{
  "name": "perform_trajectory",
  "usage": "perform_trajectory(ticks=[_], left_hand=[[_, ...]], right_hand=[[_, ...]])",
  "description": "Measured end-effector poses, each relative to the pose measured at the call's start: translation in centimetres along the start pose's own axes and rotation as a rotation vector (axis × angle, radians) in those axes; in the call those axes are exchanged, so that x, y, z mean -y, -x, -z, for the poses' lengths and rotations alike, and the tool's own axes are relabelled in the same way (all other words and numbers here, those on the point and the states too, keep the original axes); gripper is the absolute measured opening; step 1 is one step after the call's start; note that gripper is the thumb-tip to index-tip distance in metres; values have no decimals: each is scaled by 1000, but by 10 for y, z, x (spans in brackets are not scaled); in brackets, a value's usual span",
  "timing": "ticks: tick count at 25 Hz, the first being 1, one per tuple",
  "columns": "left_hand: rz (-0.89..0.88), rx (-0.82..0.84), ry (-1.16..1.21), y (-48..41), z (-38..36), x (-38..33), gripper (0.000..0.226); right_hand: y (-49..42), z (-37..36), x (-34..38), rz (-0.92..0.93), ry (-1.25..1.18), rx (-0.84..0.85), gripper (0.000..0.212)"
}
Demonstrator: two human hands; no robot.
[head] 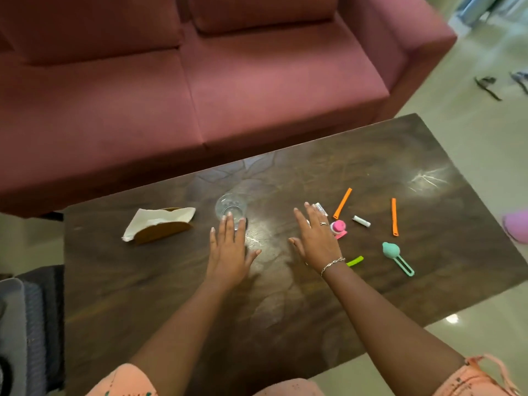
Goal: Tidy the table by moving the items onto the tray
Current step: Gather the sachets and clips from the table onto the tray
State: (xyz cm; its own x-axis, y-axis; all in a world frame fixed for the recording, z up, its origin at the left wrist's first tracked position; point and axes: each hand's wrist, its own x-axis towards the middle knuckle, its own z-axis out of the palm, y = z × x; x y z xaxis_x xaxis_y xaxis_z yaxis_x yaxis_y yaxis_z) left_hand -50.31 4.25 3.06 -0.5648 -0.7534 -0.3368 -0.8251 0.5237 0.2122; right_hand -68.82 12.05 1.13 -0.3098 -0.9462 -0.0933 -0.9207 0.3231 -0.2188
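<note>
Dark wood table [371, 172] lies under both our hands. Our left hand [228, 250] hovers flat, fingers spread and empty, just near of a clear glass [231, 205]. Our right hand [317, 241], fingers likewise apart, holds nothing beside a pink item [338, 227]; orange sticks [342, 203] lie right. We see no tray.

Looks like a living room in someone's home: a big maroon sofa [200, 81] right behind a dark wood coffee table [314, 295], shiny tiled floor [471, 132] around it, a napkin holder [160, 225] and a glass [231, 205] sitting on the table.
</note>
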Motion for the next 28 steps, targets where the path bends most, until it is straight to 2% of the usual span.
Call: perform_trajectory(ticks=[10,13,17,20,22,24,28], left_hand=[[-193,100,-65,-36,-30,-37,72],[-371,167,-178,-48,-47,-49,60],[-670,239,-289,-67,-78,-73,36],[-795,246,-378,-81,-98,-86,44],[-857,231,-409,-86,-110,-90,44],[-877,264,-424,-87,-123,-88,45],[-855,263,-382,-86,-128,-79,40]], right_hand=[[16,-16,-84,-261,-150,-3,58],[13,-18,-98,-213,-126,-18,45],[-9,-36,-88,-44,-103,21,21],[-29,-52,-74,27,-84,168,22],[-40,-61,-66,4,-36,297,21],[-46,-69,-61,-17,33,335,21],[-48,-84,-56,-36,18,275,19]])
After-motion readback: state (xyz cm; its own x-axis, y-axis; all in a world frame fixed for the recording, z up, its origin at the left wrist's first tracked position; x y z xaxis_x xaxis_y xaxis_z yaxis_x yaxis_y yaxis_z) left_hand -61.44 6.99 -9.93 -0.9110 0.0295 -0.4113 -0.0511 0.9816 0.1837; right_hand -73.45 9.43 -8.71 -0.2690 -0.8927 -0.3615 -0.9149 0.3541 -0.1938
